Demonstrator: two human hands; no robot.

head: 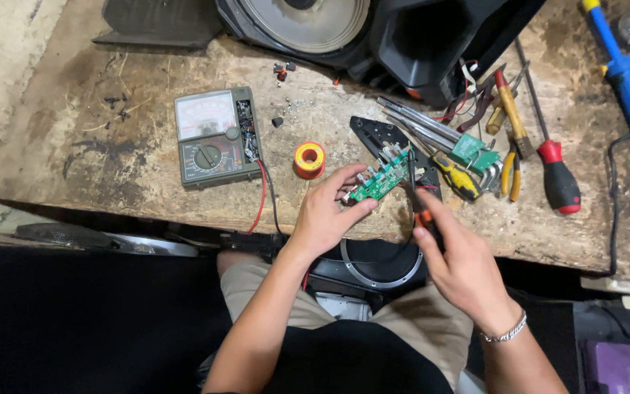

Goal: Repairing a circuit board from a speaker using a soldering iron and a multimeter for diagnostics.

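Note:
My left hand point(327, 214) holds a small green circuit board point(379, 180) by its lower edge, just above the near edge of the worn wooden bench point(111, 160). My right hand point(461, 264) grips a slim tool with an orange-and-black handle point(421, 216); its dark tip reaches up to the board's right end. A black ring-shaped speaker part point(380, 266) rests on my lap below both hands.
An analog multimeter point(214, 136) with red and black leads lies left of the hands, a spool of solder point(309, 159) beside it. Screwdrivers, pliers point(510, 171) and another green board point(473, 151) crowd the right. A large speaker point(315, 22) stands at the back; a blue tool point(625, 80) lies far right.

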